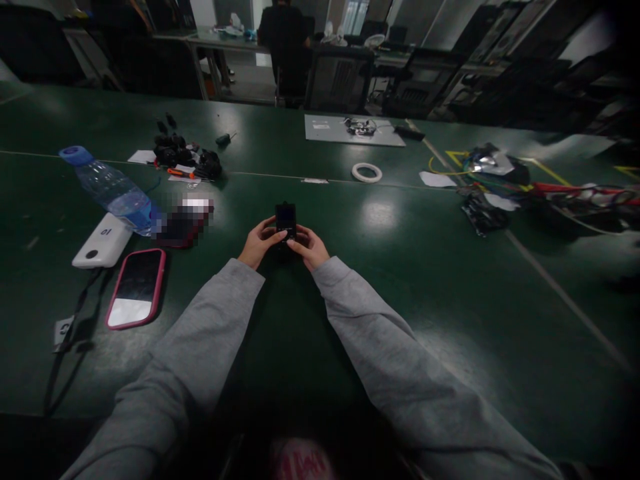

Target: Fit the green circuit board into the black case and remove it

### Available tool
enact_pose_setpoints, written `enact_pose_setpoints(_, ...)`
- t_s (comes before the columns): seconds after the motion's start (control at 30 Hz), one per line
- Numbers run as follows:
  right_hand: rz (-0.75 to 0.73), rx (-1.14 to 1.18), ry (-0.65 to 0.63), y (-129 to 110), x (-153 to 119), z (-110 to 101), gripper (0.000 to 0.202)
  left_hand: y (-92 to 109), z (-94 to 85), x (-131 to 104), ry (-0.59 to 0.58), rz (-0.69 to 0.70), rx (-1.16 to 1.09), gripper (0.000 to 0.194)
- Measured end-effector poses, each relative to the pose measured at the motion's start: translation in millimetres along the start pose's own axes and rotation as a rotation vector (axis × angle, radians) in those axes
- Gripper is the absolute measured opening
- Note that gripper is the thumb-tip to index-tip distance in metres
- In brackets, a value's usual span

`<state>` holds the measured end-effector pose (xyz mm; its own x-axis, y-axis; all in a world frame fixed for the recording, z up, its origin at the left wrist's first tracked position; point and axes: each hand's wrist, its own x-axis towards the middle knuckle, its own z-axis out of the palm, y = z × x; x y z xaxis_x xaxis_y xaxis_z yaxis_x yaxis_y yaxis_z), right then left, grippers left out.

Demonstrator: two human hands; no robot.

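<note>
A small black device [286, 217] with a dark screen is held upright between both hands, over the middle of the green table [400, 280]. My left hand [260, 243] grips its left side, with the thumb on the lower front. On the right side, my right hand [310, 246] holds it the same way, its thumb near the bottom edge. The fingers behind the device are partly hidden. Both hands are closed around it, and grey sleeves cover the wrists.
At left are a water bottle [113, 187], a white power bank [103, 241] with a cable and a pink-cased phone [137, 287]. Further back lie black parts [183, 155], a tape roll [367, 173] and a grey board [330, 132]. Wires [575, 193] lie at right. A person [283, 33] sits beyond.
</note>
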<state>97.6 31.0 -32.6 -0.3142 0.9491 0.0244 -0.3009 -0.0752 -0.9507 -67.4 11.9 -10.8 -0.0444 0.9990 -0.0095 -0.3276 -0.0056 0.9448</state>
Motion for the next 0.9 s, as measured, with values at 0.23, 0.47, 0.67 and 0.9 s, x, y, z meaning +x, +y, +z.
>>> enact_pose_setpoints(0.23, 0.023, -0.004, 0.042, 3, 1, 1, 0.073, -3, 0.3, 2, 0.02, -0.007, -0.032, 0.071)
enact_pose_setpoints(0.47, -0.038, -0.13, -0.038, -4, -2, 5, 0.085, -2, 5.2, 2, 0.082, -0.003, -0.117, 0.063)
enact_pose_setpoints(0.67, -0.05, -0.151, 0.006, -6, -3, 9, 0.09, 5, 8.9, 0, 0.094, -0.02, -0.143, 0.061)
enact_pose_setpoints(0.9, -0.155, -0.256, 0.071, 1, -6, 14, 0.089, 2, 7.0, 1, 0.092, -0.035, -0.153, 0.06)
